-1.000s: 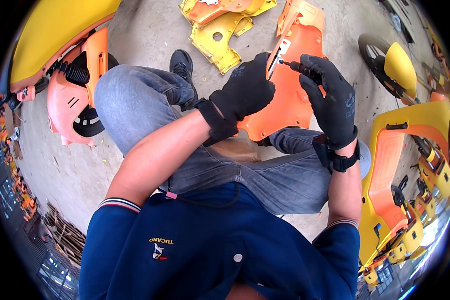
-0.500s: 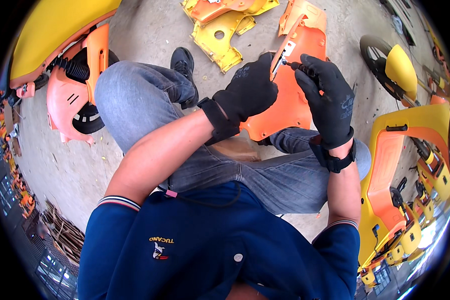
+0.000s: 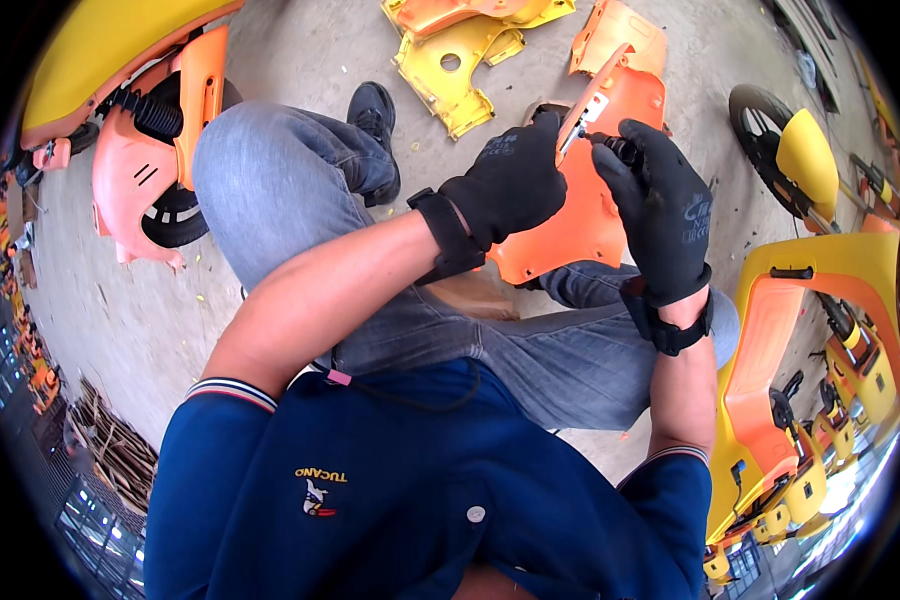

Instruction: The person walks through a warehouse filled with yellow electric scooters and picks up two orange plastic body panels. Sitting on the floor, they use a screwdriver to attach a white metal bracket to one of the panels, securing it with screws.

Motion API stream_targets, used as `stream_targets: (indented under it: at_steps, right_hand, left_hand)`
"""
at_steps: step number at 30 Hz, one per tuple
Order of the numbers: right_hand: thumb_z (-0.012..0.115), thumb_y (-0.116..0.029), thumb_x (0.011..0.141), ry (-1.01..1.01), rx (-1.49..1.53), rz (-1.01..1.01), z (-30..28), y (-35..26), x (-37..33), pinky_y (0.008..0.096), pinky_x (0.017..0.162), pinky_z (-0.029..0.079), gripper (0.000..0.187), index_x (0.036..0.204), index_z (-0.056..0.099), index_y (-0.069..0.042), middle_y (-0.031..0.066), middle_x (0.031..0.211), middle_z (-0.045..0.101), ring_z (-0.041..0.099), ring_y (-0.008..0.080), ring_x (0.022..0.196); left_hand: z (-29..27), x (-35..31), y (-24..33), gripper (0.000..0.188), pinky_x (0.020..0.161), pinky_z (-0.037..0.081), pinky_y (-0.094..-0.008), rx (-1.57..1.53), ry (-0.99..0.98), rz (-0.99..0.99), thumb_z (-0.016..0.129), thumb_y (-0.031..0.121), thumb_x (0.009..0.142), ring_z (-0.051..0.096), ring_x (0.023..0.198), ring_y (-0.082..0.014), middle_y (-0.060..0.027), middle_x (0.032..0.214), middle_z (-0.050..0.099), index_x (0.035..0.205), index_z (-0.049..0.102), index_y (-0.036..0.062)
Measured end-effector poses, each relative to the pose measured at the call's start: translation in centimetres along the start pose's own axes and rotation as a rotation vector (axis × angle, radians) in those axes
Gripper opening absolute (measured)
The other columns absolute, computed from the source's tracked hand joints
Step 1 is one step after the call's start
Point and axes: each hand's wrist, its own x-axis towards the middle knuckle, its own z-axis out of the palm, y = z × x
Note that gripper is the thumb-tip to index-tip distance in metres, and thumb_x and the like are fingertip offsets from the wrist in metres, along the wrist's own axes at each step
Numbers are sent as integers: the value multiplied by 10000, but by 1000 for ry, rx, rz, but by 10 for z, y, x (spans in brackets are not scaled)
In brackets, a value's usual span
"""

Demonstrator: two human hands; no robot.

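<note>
A broad orange panel (image 3: 550,240) of smooth, hard plastic, moulded with shallow curves and small tabs along its lower rim, stands tilted in front of the person's knees. The left hand (image 3: 515,180), in a matte black glove, is closed on the panel's raised left edge. The right hand (image 3: 670,215), gloved alike, pinches a slim dark driver-like tool (image 3: 620,148) between thumb and fingertips; its shank points left toward a small white and silvery fitting (image 3: 595,106) near that edge, and whether the tip touches cannot be told. A brown, flat-sided piece (image 3: 473,297) lies between the legs in grey, faded denim (image 3: 260,190). Beyond the panel's upper end sits a smaller, paler orange shell (image 3: 625,38); to its left, a glossy yellow moulding (image 3: 430,85) with a round hole and a notched, angular outline lies on rough grey concrete floor (image 3: 300,60). A strip of that floor separates the yellow moulding from the orange panel, and a wider one runs from the panel's right edge to a black wheel with a rounded yellow fender (image 3: 808,155). The right elbow has a large yellow and orange body shell (image 3: 765,330) near it, while a salmon-coloured curved cover (image 3: 130,190) stands well apart from the left hand.
</note>
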Motion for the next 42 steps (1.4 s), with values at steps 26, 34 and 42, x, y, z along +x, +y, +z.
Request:
stream_targets:
  at_steps: [26,34,42]
  right_hand:
    - [683,-62,882,-102,71,-152,-5,3,5,371,727,539,298,1171,612,-62,139,946,663,685,285,821]
    - [665,-72,899,-143,-59,80,-2,1,1,383,709,537,266,1161,618,-61,149,976,669,682,305,801]
    - [674,-78,888,-126,21,-171,-10,5,3,377,723,537,267,1145,616,-33,158,986,668,681,301,821]
  left_hand:
    - [3,-7,-1,520,800,504,-470,-17,-67,-52,568,89,789,624,947,-437,-281,1020,648,1297,504,-3]
    - [0,-10,2,552,800,501,-471,-48,-88,-61,565,94,795,622,955,-443,-283,1032,646,1333,481,-2]
    - [1,-8,0,504,777,495,-484,20,-84,-49,564,89,788,619,929,-451,-284,996,643,1278,494,-6]
